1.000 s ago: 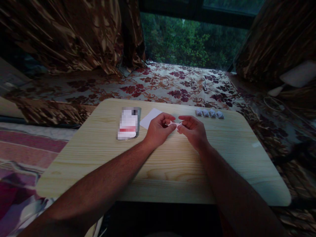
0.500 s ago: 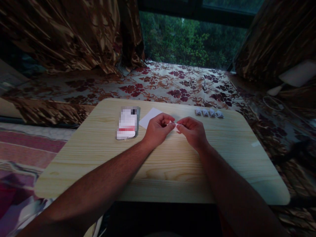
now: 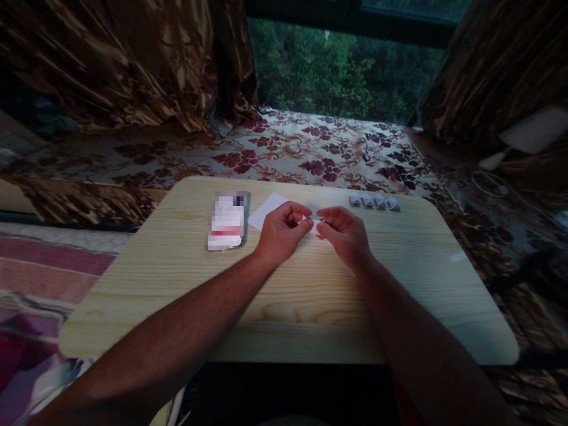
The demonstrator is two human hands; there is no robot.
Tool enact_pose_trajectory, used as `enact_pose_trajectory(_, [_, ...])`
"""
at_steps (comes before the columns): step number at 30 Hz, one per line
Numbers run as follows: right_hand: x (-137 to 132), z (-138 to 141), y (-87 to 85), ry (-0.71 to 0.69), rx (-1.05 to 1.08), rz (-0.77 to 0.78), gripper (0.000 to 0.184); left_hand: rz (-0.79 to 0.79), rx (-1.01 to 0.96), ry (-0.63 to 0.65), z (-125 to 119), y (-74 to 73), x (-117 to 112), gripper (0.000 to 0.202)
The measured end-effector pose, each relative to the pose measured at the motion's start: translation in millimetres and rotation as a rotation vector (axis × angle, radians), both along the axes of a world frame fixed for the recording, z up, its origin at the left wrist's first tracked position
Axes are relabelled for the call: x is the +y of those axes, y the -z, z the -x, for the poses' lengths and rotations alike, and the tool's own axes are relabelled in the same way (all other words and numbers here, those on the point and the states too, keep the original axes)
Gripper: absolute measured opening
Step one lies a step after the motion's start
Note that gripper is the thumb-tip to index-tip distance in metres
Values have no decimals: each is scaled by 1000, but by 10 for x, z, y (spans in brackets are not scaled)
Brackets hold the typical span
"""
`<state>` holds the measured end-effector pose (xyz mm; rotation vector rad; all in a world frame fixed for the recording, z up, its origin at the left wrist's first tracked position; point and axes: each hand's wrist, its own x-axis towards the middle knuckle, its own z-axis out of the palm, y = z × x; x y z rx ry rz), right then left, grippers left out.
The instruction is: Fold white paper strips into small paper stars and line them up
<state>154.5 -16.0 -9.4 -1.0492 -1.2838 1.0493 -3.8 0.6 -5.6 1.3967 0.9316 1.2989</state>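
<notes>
A small piece of folded white paper [image 3: 314,226] is held between my two hands above the middle of the table. My left hand [image 3: 284,232] pinches its left end between thumb and fingers. At its right end, my right hand [image 3: 346,232] grips it the same way. The fingers cover much of the paper, so its full shape is hidden. Just behind my left hand lies a flat white sheet of paper [image 3: 266,212]. Several small folded white paper pieces [image 3: 367,201] with raised points stand in a row beyond my right hand.
On the left part of the light wooden table [image 3: 302,296] lies a phone [image 3: 225,222], its surface blurred out. A floral-covered ledge [image 3: 319,148] runs behind the table below the window. At far right is a white lamp [image 3: 532,131] with a cable.
My fingertips have parted slightly at the top, showing a little more of the folded paper between them. The hands stay in nearly the same place, and the view has shifted slightly.
</notes>
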Motion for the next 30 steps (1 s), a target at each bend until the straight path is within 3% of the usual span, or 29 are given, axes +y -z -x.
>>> enact_pose_trajectory(3, [16,-7,-2,-15,32,52,29,-15,-2,-14,3,12,5,18])
enact_pose_trajectory(7, [17,-23,-7,-27,-12,103,15,-14,-4,-19,1,15,4,18])
enact_pose_trajectory(13, [8,-21,6,4,-63,21,12,2,22,-28,-9,-10,-4,17])
enact_pose_trajectory(30, [9,-2,14,36,-75,21,13,19,63,-39,-21,8,1,16])
